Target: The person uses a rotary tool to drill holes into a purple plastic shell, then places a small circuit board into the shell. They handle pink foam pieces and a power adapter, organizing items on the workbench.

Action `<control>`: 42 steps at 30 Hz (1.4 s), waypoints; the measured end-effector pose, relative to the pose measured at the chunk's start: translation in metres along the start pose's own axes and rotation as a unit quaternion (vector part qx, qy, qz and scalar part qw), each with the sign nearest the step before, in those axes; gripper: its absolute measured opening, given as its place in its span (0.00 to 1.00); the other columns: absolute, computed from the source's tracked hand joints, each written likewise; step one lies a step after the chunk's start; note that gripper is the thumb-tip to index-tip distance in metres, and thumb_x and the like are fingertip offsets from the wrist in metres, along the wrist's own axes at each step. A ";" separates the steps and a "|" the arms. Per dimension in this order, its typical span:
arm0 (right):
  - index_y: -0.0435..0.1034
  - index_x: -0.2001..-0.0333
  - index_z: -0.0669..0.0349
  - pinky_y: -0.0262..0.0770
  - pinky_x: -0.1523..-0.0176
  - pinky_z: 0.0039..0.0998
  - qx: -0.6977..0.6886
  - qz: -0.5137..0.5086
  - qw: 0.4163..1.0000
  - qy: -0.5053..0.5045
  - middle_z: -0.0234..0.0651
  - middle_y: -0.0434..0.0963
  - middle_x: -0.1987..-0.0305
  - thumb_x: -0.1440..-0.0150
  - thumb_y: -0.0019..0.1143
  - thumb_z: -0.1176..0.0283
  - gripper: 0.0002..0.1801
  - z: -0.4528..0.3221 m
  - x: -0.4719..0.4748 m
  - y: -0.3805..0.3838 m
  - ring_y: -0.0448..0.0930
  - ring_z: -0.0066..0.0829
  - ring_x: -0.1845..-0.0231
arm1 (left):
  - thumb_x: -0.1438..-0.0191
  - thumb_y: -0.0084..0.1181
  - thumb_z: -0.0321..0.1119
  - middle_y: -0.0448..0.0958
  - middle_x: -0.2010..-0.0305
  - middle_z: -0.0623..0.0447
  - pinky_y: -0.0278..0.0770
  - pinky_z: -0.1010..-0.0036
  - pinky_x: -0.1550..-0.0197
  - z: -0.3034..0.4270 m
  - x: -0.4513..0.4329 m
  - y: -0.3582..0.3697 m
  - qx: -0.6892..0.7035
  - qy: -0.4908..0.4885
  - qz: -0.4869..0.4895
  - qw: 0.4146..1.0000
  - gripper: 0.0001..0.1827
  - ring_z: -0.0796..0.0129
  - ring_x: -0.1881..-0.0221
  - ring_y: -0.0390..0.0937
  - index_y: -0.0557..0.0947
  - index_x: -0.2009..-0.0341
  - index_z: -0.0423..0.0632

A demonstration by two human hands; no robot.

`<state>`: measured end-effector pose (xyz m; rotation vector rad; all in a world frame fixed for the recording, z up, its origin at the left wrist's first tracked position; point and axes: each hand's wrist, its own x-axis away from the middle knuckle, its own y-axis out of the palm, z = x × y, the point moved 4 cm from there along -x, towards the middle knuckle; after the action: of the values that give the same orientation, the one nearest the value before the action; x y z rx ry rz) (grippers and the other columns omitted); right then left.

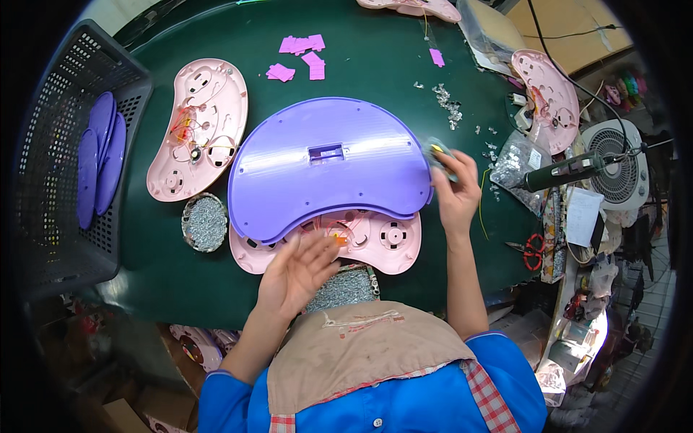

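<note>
A purple kidney-shaped plastic cover (325, 178) with a small rectangular opening lies over a pink plastic shell (392, 254) with thin wires inside; only the shell's near edge shows. My right hand (457, 187) is at the cover's right edge and pinches a small greenish piece with a yellow part (439, 153); its exact kind is unclear. Over the shell's near left part, my left hand (300, 270) is blurred, with fingers apart and nothing in it. Beside the left hand, close to my apron (373, 335), sits a box of small metal screws (346, 289).
A round tin of screws (204, 223) and another wired pink shell (200, 124) lie left. Purple covers (100, 157) stand in a grey plastic basket (138, 97). Rightward are small clear pieces (448, 105), red-handled scissors (533, 251) and a hanging electric screwdriver (563, 172). Pink-purple plates (300, 46) lie at the back.
</note>
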<state>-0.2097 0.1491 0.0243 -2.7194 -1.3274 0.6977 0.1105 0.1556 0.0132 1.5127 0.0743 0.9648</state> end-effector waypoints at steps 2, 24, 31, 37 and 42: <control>0.83 0.56 0.58 0.81 0.62 0.24 0.002 -0.150 0.989 0.001 0.36 0.76 0.49 0.48 0.66 0.78 0.14 -0.042 -0.019 0.046 0.81 0.25 0.53 | 0.28 0.49 0.42 0.79 0.45 0.42 0.82 0.59 0.42 -0.009 0.027 -0.047 0.070 -0.020 -0.020 0.997 0.19 0.58 0.46 0.80 0.74 0.44 0.40; 0.84 0.58 0.58 0.77 0.52 0.27 -0.016 -0.339 0.941 -0.003 0.34 0.80 0.53 0.50 0.64 0.74 0.14 -0.017 -0.038 0.147 0.80 0.27 0.55 | 0.29 0.50 0.35 0.77 0.44 0.43 0.83 0.67 0.50 -0.004 0.003 -0.054 0.089 0.033 0.032 0.995 0.17 0.58 0.50 0.80 0.71 0.42 0.38; 0.82 0.59 0.61 0.77 0.56 0.26 0.015 0.067 0.997 0.041 0.33 0.78 0.54 0.48 0.67 0.78 0.11 0.026 -0.031 0.004 0.80 0.25 0.56 | 0.43 0.66 0.31 0.81 0.50 0.47 0.75 0.62 0.42 -0.013 0.057 0.013 -0.673 0.363 0.041 0.643 0.29 0.56 0.45 0.78 0.74 0.38 0.39; 0.82 0.56 0.60 0.76 0.49 0.33 0.381 -0.010 0.917 -0.118 0.41 0.77 0.53 0.47 0.68 0.71 0.14 0.033 0.002 -0.024 0.80 0.35 0.55 | 0.52 0.73 0.38 0.84 0.52 0.52 0.65 0.61 0.44 -0.009 0.003 0.018 -0.864 0.360 -0.034 0.351 0.31 0.59 0.46 0.76 0.79 0.44 0.47; 0.71 0.39 0.70 0.77 0.48 0.36 0.166 -0.043 0.982 0.078 0.46 0.78 0.48 0.33 0.56 0.60 0.27 0.032 0.001 0.002 0.80 0.38 0.53 | 0.50 0.71 0.41 0.82 0.55 0.48 0.66 0.61 0.42 0.032 0.009 0.031 -0.827 0.404 -0.057 0.385 0.25 0.54 0.46 0.75 0.83 0.49 0.45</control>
<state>-0.2208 0.1430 -0.0053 -2.3854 -1.1674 0.6201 0.1204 0.1280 0.0478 -0.9314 -0.0977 0.9008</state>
